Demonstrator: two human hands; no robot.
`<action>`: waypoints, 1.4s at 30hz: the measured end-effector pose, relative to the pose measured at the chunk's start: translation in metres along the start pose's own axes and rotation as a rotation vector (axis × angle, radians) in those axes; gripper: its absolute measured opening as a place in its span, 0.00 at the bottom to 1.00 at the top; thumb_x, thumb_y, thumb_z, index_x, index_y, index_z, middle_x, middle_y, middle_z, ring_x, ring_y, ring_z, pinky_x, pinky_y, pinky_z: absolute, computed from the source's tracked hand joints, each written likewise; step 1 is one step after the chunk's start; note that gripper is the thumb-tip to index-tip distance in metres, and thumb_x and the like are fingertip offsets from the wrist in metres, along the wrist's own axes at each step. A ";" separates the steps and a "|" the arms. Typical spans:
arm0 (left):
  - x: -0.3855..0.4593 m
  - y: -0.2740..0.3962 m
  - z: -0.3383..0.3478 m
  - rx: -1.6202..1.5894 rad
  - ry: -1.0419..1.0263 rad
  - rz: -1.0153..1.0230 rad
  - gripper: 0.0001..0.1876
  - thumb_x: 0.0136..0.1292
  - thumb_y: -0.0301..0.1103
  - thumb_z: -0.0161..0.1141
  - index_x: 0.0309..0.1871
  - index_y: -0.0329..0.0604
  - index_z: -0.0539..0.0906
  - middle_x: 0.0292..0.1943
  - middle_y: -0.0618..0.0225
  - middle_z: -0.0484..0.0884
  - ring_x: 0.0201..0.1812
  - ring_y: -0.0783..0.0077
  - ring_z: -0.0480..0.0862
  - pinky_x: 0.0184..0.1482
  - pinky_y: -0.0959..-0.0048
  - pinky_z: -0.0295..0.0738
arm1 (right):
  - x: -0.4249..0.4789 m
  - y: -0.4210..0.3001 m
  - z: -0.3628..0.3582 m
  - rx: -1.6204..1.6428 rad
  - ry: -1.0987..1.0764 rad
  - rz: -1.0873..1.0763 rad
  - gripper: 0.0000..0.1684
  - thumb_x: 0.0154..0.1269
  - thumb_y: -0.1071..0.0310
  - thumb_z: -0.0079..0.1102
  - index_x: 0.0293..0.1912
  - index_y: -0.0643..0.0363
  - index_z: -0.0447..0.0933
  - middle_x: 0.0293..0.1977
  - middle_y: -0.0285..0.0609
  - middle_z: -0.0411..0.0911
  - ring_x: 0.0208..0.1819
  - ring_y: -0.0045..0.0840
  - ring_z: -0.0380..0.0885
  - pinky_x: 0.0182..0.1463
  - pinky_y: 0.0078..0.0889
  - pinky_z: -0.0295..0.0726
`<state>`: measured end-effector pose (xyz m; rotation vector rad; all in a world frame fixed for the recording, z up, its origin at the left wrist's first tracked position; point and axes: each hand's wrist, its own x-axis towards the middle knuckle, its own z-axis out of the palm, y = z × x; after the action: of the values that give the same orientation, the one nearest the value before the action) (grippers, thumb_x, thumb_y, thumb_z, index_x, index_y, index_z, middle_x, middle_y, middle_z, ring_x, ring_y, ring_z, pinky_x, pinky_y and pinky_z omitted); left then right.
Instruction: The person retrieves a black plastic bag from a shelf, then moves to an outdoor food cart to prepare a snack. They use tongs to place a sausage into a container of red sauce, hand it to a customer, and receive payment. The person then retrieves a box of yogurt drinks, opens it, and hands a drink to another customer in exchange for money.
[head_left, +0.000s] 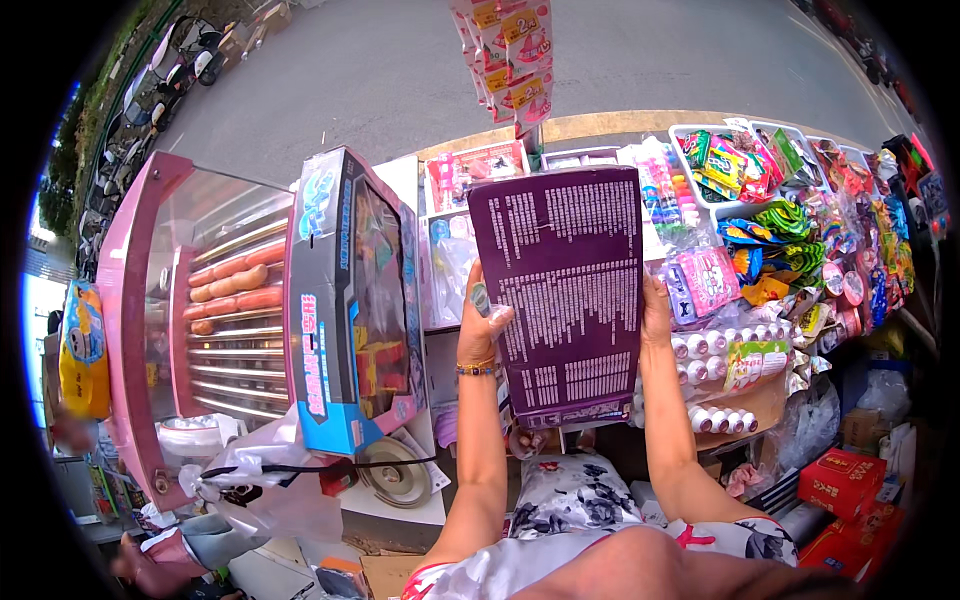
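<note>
A large flat purple box (564, 300), its facing side covered in rows of white printed writing, is held up before me. My left hand (477, 326) grips its left edge, with the thumb lying over the front. A small clear and greenish piece (481, 298), too unclear to name, sits at the left thumb. On the opposite edge, my right hand (655, 311) closes around the box's side, its fingers hidden behind. Part of the stall table behind the box is covered from sight. Just left stands a boxed toy (360, 300) with a clear window.
Sausages (236, 300) lie on a roller grill inside a pink-framed case (124, 315). White trays (694, 195) of bagged snacks and white capped bottles (705, 356) fill the right. Snack packets (517, 60) hang ahead. A red box (841, 484) sits lower right; a person (176, 551) is lower left.
</note>
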<state>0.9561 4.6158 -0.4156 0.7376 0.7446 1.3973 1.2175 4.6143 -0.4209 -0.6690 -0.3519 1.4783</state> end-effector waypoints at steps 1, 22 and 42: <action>0.006 0.000 0.008 0.001 -0.006 0.009 0.53 0.38 0.27 0.74 0.71 0.39 0.55 0.62 0.64 0.68 0.60 0.68 0.72 0.61 0.70 0.66 | 0.004 0.003 -0.012 -0.002 0.011 -0.010 0.11 0.68 0.66 0.54 0.42 0.63 0.79 0.36 0.38 0.82 0.34 0.18 0.81 0.37 0.19 0.81; 0.008 0.067 0.120 -0.089 0.212 0.116 0.34 0.55 0.50 0.59 0.63 0.46 0.65 0.62 0.56 0.64 0.60 0.57 0.71 0.61 0.53 0.70 | 0.032 -0.043 0.008 -0.544 0.003 -0.309 0.09 0.59 0.76 0.57 0.23 0.65 0.74 0.32 0.37 0.74 0.48 0.21 0.74 0.50 0.26 0.71; -0.048 0.124 0.137 0.245 0.201 0.609 0.24 0.58 0.35 0.55 0.56 0.32 0.68 0.51 0.48 0.70 0.46 0.58 0.79 0.47 0.58 0.82 | -0.004 -0.079 0.070 -0.514 -0.071 -0.271 0.20 0.65 0.64 0.58 0.19 0.64 0.71 0.29 0.37 0.71 0.45 0.24 0.71 0.59 0.34 0.67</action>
<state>0.9948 4.5710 -0.2342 1.0856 0.9009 1.9722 1.2375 4.6277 -0.3181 -0.9341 -0.8613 1.1575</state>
